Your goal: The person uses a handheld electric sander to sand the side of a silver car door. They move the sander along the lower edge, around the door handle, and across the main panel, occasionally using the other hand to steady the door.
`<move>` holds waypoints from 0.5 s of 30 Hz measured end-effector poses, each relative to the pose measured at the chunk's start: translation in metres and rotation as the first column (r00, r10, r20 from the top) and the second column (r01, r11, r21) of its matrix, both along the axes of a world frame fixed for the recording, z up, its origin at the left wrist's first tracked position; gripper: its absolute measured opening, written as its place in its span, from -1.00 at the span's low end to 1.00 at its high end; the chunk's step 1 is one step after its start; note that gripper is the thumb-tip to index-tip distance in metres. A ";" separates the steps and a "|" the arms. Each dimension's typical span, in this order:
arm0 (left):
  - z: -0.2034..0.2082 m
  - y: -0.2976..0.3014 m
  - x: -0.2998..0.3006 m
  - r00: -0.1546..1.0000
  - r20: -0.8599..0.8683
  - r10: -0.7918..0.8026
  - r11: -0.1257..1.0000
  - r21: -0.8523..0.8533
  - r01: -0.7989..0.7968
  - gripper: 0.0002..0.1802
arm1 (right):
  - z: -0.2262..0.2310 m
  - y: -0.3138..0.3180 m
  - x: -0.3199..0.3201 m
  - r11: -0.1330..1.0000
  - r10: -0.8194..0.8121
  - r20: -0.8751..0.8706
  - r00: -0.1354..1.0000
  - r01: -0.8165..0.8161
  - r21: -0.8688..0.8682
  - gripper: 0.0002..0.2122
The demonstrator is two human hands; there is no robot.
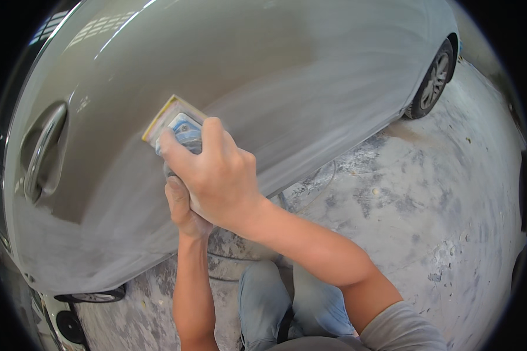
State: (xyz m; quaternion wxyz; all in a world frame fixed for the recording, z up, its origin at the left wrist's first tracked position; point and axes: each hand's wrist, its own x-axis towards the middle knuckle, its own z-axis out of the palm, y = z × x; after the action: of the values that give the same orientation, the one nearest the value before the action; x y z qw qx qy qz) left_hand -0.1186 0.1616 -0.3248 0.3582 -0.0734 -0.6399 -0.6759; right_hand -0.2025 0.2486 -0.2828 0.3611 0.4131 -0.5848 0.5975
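You have both hands on the sander point(185, 130), a compact tool with a blue-and-white body and a square, yellow-edged pad point(165, 115). It is up at the side of the car, in front of the door panel point(275, 70), to the right of the chrome door handle point(45, 149) and well above the panel's lower edge. The pad faces the panel and looks to be on it, though its underside is hidden, so full flat contact can't be confirmed.

Your right hand point(225, 172) is closed over the body, thumb to the left and index finger along the top. Your left hand point(187, 213) sits just below, its fingers curled in around the lower end — how tightly, you cannot tell from here, as the right hand covers much of the grip.

The step in hand looks like sanding the paint dull. The panel is chalky toward its lower edge, while a browner, glossier patch lies between the pad and the handle. The next move would seem to call for carrying the pad into that gloss with even pressure — square to the curve, short of the chrome, and with no corner digging in.
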 end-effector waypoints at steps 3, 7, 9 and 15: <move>-0.003 0.015 -0.034 0.995 0.098 0.037 0.999 0.034 -0.040 -0.30 | -0.005 0.030 -0.033 0.996 -0.031 0.075 0.997 0.025 0.082 -0.48; 0.001 0.038 -0.085 0.975 0.212 0.070 0.998 -0.015 -0.069 -0.41 | -0.010 0.062 -0.080 0.989 -0.104 0.140 0.985 0.088 0.118 -0.46; 0.009 0.057 -0.114 0.965 0.245 0.096 0.995 -0.032 -0.091 -0.43 | -0.011 0.075 -0.104 0.984 -0.151 0.173 0.973 0.132 0.118 -0.45; 0.040 0.112 -0.185 0.907 0.397 0.139 0.987 -0.126 -0.096 -0.21 | -0.009 0.110 -0.165 0.962 -0.274 0.276 0.921 0.262 0.081 -0.40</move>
State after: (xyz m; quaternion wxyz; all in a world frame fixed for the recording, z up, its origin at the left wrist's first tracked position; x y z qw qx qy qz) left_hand -0.3034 0.2733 -0.2850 0.2539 0.0881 -0.7377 -0.6193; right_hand -0.3674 0.3589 -0.2913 0.3429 0.2467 -0.6941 0.5829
